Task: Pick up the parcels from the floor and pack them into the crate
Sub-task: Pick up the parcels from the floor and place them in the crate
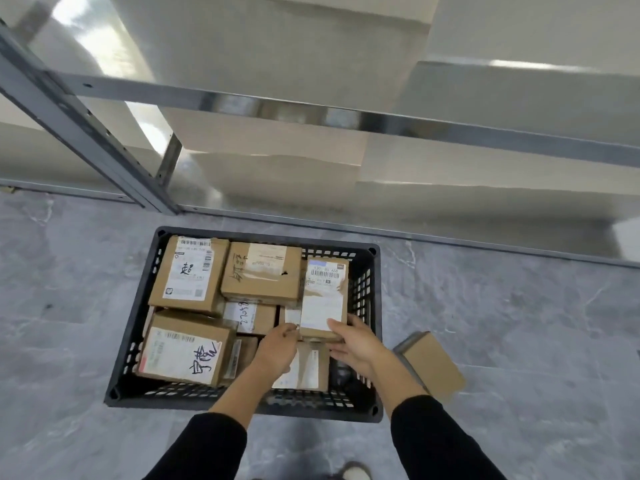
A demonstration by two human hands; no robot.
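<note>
Head view — left hand (277, 348) and right hand (356, 344) both grip a parcel (323, 296) at the crate's (242, 407) three o'clock — stacked high, it may topple.

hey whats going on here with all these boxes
A person is packing parcels into a black crate that sits on the floor. Both hands hold the near end of a narrow parcel at the crate's right side: the left hand at its corner, the right hand with its thumb on top. Other parcels already lie in the crate. One loose box lies on the floor just right of the crate, not yet packed.
</note>
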